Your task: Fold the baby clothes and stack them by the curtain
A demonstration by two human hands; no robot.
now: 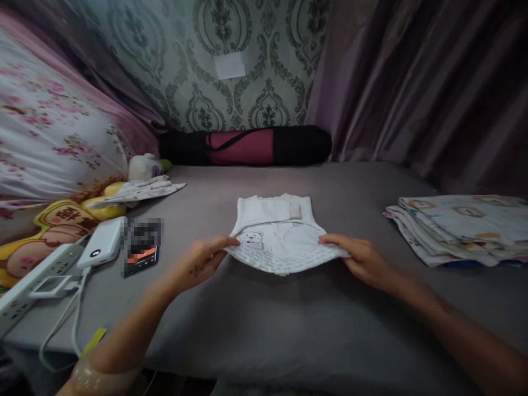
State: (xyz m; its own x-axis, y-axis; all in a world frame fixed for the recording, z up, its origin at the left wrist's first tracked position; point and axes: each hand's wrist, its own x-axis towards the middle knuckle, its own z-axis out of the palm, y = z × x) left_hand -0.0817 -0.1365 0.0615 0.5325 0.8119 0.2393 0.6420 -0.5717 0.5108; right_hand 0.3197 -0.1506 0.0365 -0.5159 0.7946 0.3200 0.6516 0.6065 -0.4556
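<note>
two bare hands, level with each other, stretch a small white garment [284,256] between them at the middle of a grey-covered surface [268,324]. the left hand [206,257], its forearm slanting up from the lower left, grips the garment's left corner, fingers curled in and one digit laid over the cloth beside a printed bear. the right hand [363,257], its forearm running in from the lower right, mirrors it, pinching the opposite corner with one digit extended across the top of the fabric; the fingertips beneath the cloth are hidden on both sides. both wrists sit wide of the garment, knuckles outward. between the grips, the near edge, printed with rows of small lettering, bows toward the camera, while the far part lies with a sleeve folded across it. at right, well apart from the hand, rests a stack of folded printed cloths [462,228]. at left, near the left forearm, are a phone [144,258], a white power bank [102,245] and a power strip [41,283] with cables. a long black-and-red bag [243,146] lies at the far edge, before a patterned wall [264,60].
</note>
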